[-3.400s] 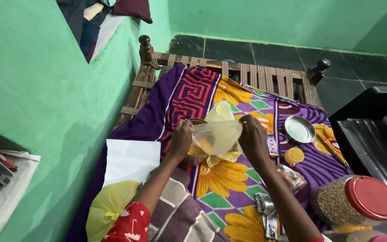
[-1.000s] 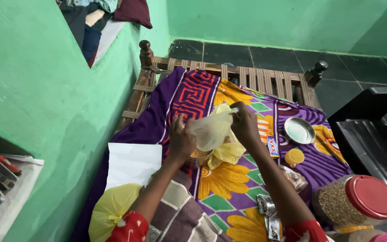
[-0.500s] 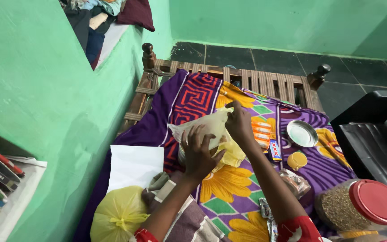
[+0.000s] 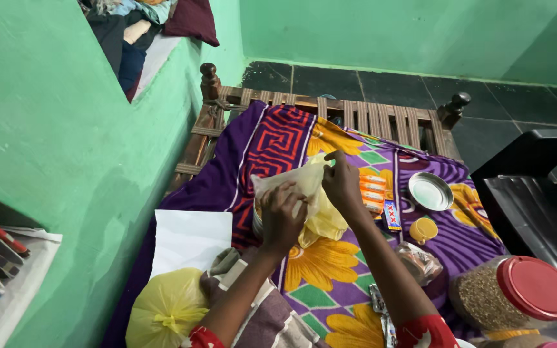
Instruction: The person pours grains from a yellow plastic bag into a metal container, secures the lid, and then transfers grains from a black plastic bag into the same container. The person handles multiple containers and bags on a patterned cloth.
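Both my hands hold a clear plastic bag (image 4: 291,182) over a round steel container (image 4: 257,222) on a bed with a purple flowered cover (image 4: 330,270). My left hand (image 4: 283,218) grips the bag's lower side and hides most of the container. Pinching the bag's upper end near the top is my right hand (image 4: 343,183). A yellow plastic bag (image 4: 325,221) lies crumpled just under the clear one.
A steel lid (image 4: 430,191), a small yellow cap (image 4: 423,229), orange packets (image 4: 372,190) and small sachets (image 4: 385,306) lie to the right. A grain jar with a red lid (image 4: 514,293) stands at lower right, a knotted yellow bag (image 4: 162,309) and white paper (image 4: 189,237) at lower left. Black chair (image 4: 536,193) at right.
My left hand has moved from the container's left rim onto the bag's front. The right hand has lifted the bag's top and tilted it leftwards over the container.
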